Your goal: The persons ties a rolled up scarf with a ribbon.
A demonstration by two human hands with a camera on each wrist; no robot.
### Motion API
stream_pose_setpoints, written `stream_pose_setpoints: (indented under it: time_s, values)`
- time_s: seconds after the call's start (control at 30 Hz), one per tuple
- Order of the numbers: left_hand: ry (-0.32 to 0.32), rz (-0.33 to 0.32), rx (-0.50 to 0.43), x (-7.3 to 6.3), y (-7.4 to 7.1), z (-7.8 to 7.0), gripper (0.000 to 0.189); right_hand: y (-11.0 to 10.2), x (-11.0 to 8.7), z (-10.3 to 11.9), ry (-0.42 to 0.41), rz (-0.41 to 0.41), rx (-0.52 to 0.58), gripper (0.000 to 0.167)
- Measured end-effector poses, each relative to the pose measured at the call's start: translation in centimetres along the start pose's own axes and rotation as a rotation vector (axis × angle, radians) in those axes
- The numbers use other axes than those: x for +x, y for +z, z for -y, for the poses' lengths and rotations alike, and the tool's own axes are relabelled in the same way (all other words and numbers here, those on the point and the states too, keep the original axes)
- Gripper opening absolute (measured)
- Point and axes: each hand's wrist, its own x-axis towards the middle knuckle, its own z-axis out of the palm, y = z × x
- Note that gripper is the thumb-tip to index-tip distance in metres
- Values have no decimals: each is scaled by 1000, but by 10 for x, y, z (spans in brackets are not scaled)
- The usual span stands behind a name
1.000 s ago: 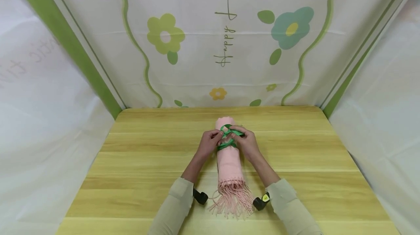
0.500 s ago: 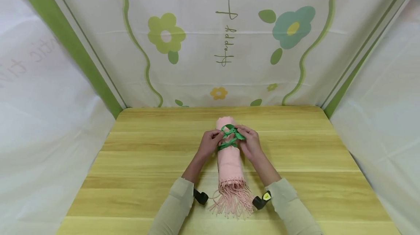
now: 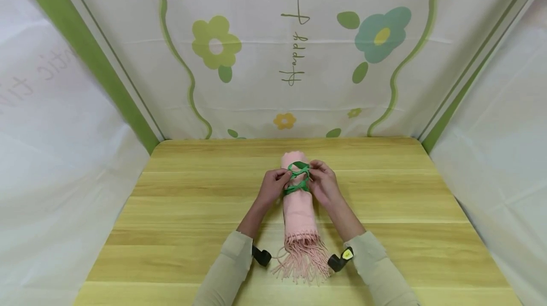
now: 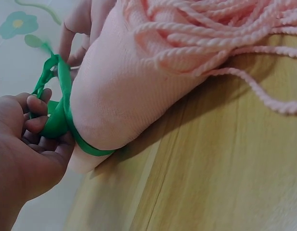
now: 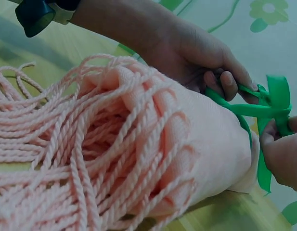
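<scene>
A rolled pink scarf lies lengthwise in front of me, its twisted fringe spread toward my body. Green ribbon wraps the far half of the roll and is knotted and looped on top. From the left side, my left hand pinches a ribbon loop; the left wrist view shows its fingers curled round the ribbon. On the other side, my right hand pinches ribbon beside the knot, with thumb and finger on it in the right wrist view. That hand is partly cut off by the frame edge there.
The scarf rests on a light wooden table. Beyond the far edge hangs a white curtain printed with flowers and lettering. White sheets hang along both sides. Black wrist cameras sit at my cuffs.
My right fingers have drawn back from the top of the roll to its right side, and the ribbon at the right of the knot has shifted. My left hand and the scarf hold nearly still.
</scene>
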Motion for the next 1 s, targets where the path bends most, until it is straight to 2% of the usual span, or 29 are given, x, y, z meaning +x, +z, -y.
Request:
stream_pose_setpoints:
  time_s: [0.13, 0.27, 0.57, 0.63, 0.73, 0.8, 0.87, 1.0]
  values:
    - [8, -28, 0, 0, 1, 0, 28, -2, 1, 4, -8, 25, 30, 32]
    - [12, -50, -6, -1, 2, 0, 29, -3, 1, 8, -29, 15, 43, 33]
    - [-23, -77, -53, 0, 4, 0, 32, -7, 1, 14, -12, 3, -26, 30]
    - [-18, -71, -72, -3, 4, -7, 32, -8, 1, 14, -11, 3, -67, 29]
    - [-15, -67, -94, -6, 3, -19, 31, -10, 2, 14, -43, -23, -249, 22]
    - [-6, -75, -109, -10, 3, -26, 32, -11, 1, 13, -77, -47, -455, 20]
    - [-17, -80, -138, -10, 3, -27, 32, -11, 0, 13, -124, -69, -688, 20]
    - [-34, -79, -197, -11, 4, -29, 30, -15, -2, 18, -227, -45, -1068, 22]
